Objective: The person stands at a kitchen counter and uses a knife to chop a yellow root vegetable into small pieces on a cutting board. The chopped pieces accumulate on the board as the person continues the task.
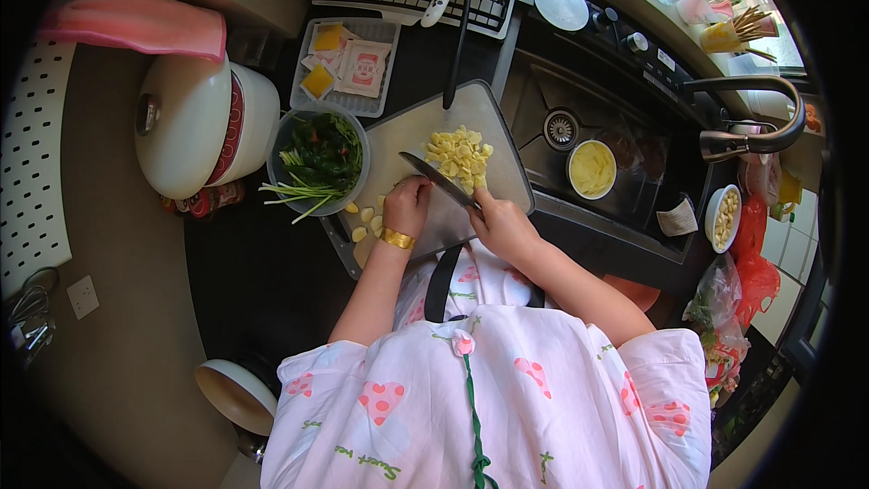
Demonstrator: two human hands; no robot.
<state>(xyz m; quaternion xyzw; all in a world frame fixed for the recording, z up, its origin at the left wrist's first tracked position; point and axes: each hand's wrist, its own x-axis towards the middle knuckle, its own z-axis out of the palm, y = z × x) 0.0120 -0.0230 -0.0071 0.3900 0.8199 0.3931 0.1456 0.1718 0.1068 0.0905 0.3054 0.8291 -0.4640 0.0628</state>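
Note:
My right hand [506,224] grips a kitchen knife [438,177] by its handle, the dark blade slanting up and left over the cutting board [414,119]. My left hand [406,207], with a gold bracelet at the wrist, has curled fingers close to the blade's lower side; whether something small is pinched there is hidden. A pile of cut garlic pieces [458,155] lies beyond the blade. Several larger garlic cloves [366,215] are scattered on the board left of my left hand.
Left of the board stands a plastic bowl of greens [319,156], with a tray of packets [345,68] behind it. In the sink [543,88] sits a tub of pale yellow slices [592,169]. Farther right is a bowl of peeled garlic cloves [724,219]. A rice cooker [251,115] stands left.

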